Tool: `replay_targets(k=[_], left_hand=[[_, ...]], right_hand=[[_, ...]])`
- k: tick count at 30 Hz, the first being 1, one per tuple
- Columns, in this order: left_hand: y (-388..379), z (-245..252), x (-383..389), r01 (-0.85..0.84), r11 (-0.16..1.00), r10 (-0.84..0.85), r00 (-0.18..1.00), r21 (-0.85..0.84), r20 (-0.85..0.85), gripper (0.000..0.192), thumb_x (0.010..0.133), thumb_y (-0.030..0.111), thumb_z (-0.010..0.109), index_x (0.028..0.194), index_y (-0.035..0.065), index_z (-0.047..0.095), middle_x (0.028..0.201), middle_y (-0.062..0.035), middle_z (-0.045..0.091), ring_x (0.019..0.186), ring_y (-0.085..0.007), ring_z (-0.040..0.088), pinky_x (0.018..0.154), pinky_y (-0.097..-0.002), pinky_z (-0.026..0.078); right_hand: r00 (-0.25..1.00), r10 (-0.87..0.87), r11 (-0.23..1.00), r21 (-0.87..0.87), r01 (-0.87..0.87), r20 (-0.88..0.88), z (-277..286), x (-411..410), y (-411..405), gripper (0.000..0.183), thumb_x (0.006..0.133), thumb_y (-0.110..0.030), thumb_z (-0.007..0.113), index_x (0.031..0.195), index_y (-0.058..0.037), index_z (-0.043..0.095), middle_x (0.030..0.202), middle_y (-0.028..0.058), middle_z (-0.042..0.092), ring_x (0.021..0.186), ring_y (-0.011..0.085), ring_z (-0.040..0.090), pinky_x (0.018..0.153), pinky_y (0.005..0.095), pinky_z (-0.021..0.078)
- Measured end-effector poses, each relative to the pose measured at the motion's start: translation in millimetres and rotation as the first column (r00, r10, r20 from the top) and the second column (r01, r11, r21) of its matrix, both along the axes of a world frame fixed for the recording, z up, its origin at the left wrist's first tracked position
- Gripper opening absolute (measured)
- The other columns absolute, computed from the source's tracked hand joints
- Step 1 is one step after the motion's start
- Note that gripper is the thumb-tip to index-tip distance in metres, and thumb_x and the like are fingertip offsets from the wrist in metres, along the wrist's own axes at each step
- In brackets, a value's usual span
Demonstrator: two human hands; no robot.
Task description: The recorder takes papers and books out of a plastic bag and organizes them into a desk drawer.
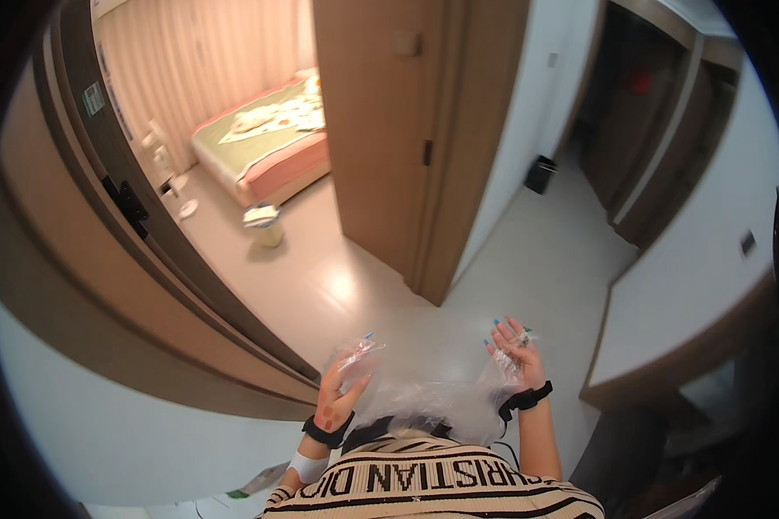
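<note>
A thin, clear plastic bag or sheet (432,399) hangs in loose folds in front of my waist, between both hands. My left hand (339,388) has one crumpled end of it, and the film covers part of the fingers. On the other side, my right hand (520,355) is turned palm up with its fingers spread. Crumpled plastic lies across that palm and by the thumb, with small green marks on it. Black bands circle both wrists. Whether anything is inside the plastic cannot be made out.
A doorway leads to a bedroom with a bed (259,139) and a small bin (265,227). The wooden door (376,130) stands open. To the right, a corridor holds a black bin (541,175) by the wall. A dark door frame (214,298) runs close on my left.
</note>
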State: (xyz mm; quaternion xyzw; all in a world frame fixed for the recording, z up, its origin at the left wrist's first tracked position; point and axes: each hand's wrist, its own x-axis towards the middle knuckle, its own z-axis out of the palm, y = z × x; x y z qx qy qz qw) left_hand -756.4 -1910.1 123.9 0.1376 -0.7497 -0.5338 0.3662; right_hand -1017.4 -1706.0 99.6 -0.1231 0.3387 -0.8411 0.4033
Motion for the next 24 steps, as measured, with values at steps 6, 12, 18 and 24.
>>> replay_targets(k=[6, 12, 18, 24], left_hand=[[-47, -5, -29, -0.359, 0.917, 0.361, 0.932, 0.175, 0.02, 0.035, 0.079, -0.002, 0.058, 0.114, 0.0, 0.053, 0.121, -0.0139, 0.053, 0.115, -0.0247, 0.047, 0.098, -0.0337, 0.035], [-179, -10, -83, -0.494, 0.799, 0.565, 0.812, 0.343, -0.147, 0.038, 0.081, -0.005, 0.05, 0.119, -0.0016, 0.049, 0.127, -0.0135, 0.046, 0.121, -0.0238, 0.039, 0.097, -0.0335, 0.037], [-378, 9, -114, -0.613, 0.748, 0.654, 0.745, 0.256, -0.128, 0.04, 0.083, -0.003, 0.047, 0.123, -0.0036, 0.044, 0.131, -0.0165, 0.041, 0.108, -0.0258, 0.05, 0.092, -0.0366, 0.042], [-545, 3, -133, -0.714, 0.662, 0.75, 0.635, 0.229, -0.187, 0.041, 0.084, 0.002, 0.046, 0.124, -0.0027, 0.041, 0.128, -0.0162, 0.043, 0.085, -0.0229, 0.062, 0.081, -0.0361, 0.049]], right_hand=[[0.931, 0.366, 0.927, 0.099, -0.363, -0.008, 12, -71, -142, 0.053, 0.077, 0.004, 0.04, 0.13, 0.0021, 0.033, 0.128, 0.0206, 0.043, 0.116, 0.0327, 0.046, 0.099, 0.0458, 0.0369], [0.831, 0.556, 0.813, 0.199, -0.547, 0.008, 6, -112, -315, 0.048, 0.077, 0.007, 0.041, 0.124, 0.0048, 0.035, 0.126, 0.024, 0.044, 0.113, 0.0386, 0.048, 0.095, 0.0428, 0.0407], [0.814, 0.578, 0.799, 0.163, -0.579, 0.061, 14, -155, -490, 0.053, 0.072, 0.009, 0.038, 0.125, 0.0053, 0.035, 0.124, 0.024, 0.045, 0.113, 0.0378, 0.048, 0.094, 0.0426, 0.0414], [0.771, 0.637, 0.756, 0.206, -0.621, -0.017, 15, -203, -665, 0.056, 0.068, 0.01, 0.035, 0.124, 0.0059, 0.036, 0.123, 0.0233, 0.046, 0.114, 0.0349, 0.048, 0.095, 0.0418, 0.0411]])
